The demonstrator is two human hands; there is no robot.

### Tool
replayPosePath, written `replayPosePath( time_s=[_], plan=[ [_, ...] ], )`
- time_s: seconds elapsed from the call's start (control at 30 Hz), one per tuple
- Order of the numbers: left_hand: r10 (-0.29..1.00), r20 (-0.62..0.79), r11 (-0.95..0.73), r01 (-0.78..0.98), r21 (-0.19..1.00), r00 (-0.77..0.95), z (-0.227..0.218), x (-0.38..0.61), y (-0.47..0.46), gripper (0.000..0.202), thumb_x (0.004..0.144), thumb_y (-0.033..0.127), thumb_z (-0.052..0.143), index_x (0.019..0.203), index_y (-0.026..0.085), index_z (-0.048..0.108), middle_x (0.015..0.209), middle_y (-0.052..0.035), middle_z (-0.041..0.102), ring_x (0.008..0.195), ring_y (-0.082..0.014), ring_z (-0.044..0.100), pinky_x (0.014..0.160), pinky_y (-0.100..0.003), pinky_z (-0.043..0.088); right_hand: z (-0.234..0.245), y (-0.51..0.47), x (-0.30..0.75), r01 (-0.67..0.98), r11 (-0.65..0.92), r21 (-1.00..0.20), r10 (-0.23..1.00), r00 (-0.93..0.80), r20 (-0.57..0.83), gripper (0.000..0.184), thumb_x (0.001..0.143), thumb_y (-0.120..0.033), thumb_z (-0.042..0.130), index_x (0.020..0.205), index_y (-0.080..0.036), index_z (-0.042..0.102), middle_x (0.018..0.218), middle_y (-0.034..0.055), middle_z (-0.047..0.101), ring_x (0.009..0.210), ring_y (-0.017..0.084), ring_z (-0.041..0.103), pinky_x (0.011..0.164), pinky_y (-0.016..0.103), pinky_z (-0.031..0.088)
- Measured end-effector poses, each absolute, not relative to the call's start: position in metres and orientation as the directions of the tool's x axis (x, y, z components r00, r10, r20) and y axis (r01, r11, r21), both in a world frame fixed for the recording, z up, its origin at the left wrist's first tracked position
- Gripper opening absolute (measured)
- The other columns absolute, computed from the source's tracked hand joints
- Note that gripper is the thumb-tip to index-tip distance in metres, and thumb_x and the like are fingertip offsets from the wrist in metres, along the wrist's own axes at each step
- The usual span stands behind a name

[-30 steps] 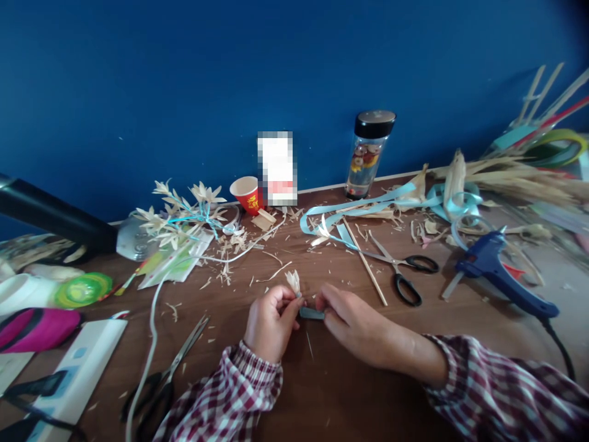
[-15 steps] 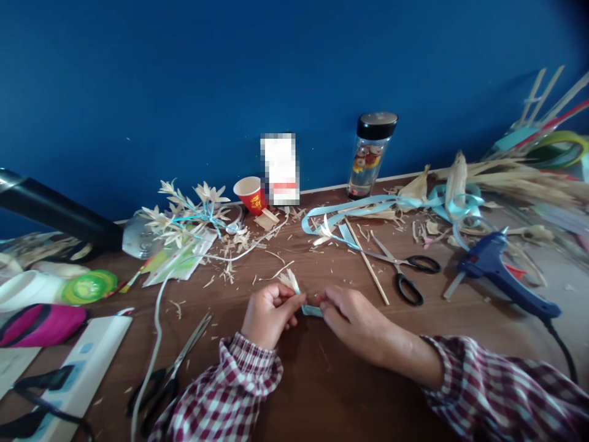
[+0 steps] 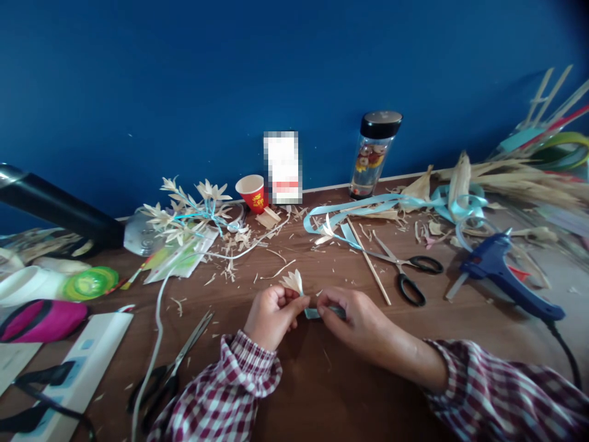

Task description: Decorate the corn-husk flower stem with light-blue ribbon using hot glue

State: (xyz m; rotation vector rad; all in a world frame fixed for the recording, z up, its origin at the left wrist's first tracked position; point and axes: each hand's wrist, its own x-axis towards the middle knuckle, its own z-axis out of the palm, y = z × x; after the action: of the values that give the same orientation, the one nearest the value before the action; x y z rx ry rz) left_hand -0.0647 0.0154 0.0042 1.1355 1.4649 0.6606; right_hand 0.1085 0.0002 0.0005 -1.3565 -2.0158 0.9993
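My left hand [image 3: 272, 316] is closed in a pinch around the base of a small pale straw flower [image 3: 293, 282], whose petals stick up above my fingers. My right hand [image 3: 356, 322] is closed beside it, pinching a short strip of light blue ribbon [image 3: 313, 313] that runs between the two hands. Both hands rest low over the brown table [image 3: 322, 393], fingertips almost touching. Plaid sleeves cover both wrists.
Black-handled scissors [image 3: 405, 270] and a thin wooden stick [image 3: 368, 261] lie right of my hands, a blue glue gun [image 3: 501, 273] farther right. More scissors [image 3: 175, 365] and a white cable lie at left. A red paper cup [image 3: 252, 191], a bottle [image 3: 373, 153], straw flowers [image 3: 188, 215] and ribbon line the back.
My hands have stayed in place, fingers working slightly on the flower and ribbon. The camera view has shifted a little.
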Motion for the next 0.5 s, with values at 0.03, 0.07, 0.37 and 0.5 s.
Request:
replayPosePath(
  time_s=[0.03,0.07,0.37,0.5],
  plan=[
    [0.902,-0.425,0.388,0.291,0.874,0.075,0.0038,-0.0645,0.0151,0.025,0.066,0.037,0.069,0.065,0.015,0.057,0.04,0.0062,0.052,0.034,-0.0066,0.047,0.035,-0.015,0.035,0.0006,0.0003,0.1091,0.536,0.255,-0.805,0.926,-0.374,0.045,0.011,0.081,-0.014,0.05,0.074,-0.02,0.056,0.067,-0.002,0.059,0.062,0.012,0.053,0.058,0.023,0.038],
    [0.899,-0.433,0.395,0.293,0.871,0.073,0.0034,-0.0641,0.0149,0.025,0.066,0.036,0.069,0.065,0.015,0.056,0.04,0.0058,0.052,0.035,-0.0071,0.048,0.035,-0.015,0.036,0.0008,0.0004,0.1098,0.523,0.279,-0.805,0.925,-0.371,0.08,0.012,0.081,-0.013,0.05,0.074,-0.02,0.057,0.07,-0.001,0.06,0.066,0.013,0.054,0.061,0.024,0.039],
    [0.885,-0.462,0.42,0.341,0.841,0.051,0.0073,-0.0613,0.014,0.019,0.072,0.029,0.066,0.065,0.015,0.055,0.036,0.0063,0.052,0.032,-0.0071,0.049,0.033,-0.014,0.037,-0.0016,-0.0003,0.1113,0.454,0.228,-0.861,0.94,-0.332,0.073,0.015,0.084,-0.017,0.053,0.076,-0.02,0.066,0.075,0.0014,0.061,0.073,0.014,0.057,0.069,0.026,0.043],
    [0.879,-0.472,0.426,0.327,0.844,0.072,0.0085,-0.061,0.0143,0.02,0.07,0.029,0.067,0.064,0.016,0.054,0.036,0.007,0.051,0.031,-0.0071,0.048,0.032,-0.014,0.037,0.0024,-0.0009,0.1089,0.434,0.172,-0.884,0.958,-0.283,0.048,0.017,0.084,-0.019,0.053,0.072,-0.019,0.066,0.074,0.0016,0.059,0.071,0.014,0.057,0.068,0.026,0.044]
  ],
)
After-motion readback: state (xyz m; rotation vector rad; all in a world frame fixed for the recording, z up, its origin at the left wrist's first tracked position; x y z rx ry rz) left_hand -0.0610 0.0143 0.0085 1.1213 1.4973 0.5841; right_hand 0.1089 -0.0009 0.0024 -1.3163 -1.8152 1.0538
